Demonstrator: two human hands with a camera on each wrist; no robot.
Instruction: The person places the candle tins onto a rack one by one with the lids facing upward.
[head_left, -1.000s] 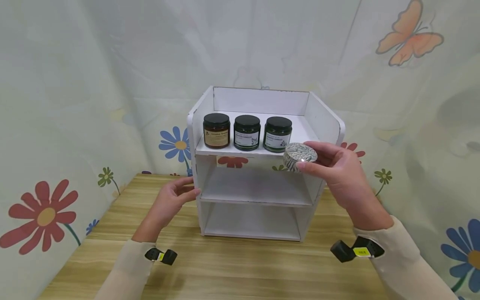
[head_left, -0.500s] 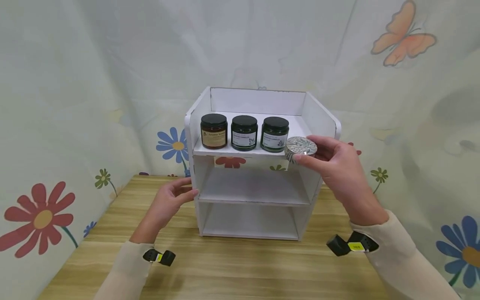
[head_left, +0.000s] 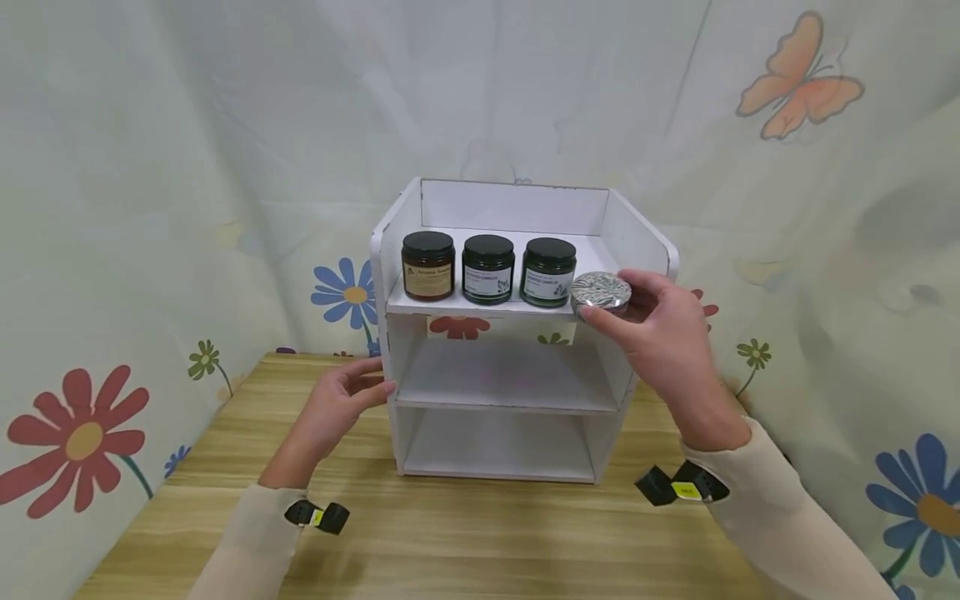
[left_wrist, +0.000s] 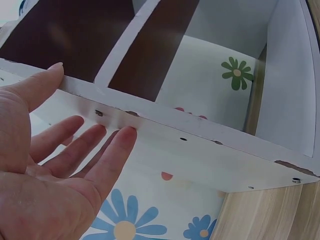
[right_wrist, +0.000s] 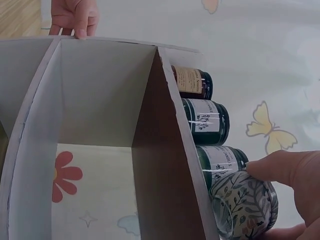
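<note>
My right hand (head_left: 670, 346) grips a round, leaf-patterned candle tin (head_left: 602, 292) between thumb and fingers. The tin is at the right front of the top shelf of a white shelf unit (head_left: 506, 406), beside a dark green candle jar (head_left: 549, 273). The right wrist view shows the tin (right_wrist: 246, 206) right by the shelf's edge; whether it bears on the board I cannot tell. Left of it stand another green jar (head_left: 488, 271) and a brown jar (head_left: 428, 267), all black-lidded. My left hand (head_left: 333, 410) touches the unit's left side, thumb at the front edge (left_wrist: 80, 86).
The unit stands on a wood-grain table (head_left: 450, 533) and has two open compartments below the top. A pale curtain (head_left: 300, 125) with printed flowers and a butterfly hangs behind and at both sides. The top shelf has a raised back panel (head_left: 517, 206) and side walls.
My right hand has brought the tin upward and slightly inward to the top shelf's front edge, beside the right green jar. The left hand stays at the unit's side. The head view has shifted slightly.
</note>
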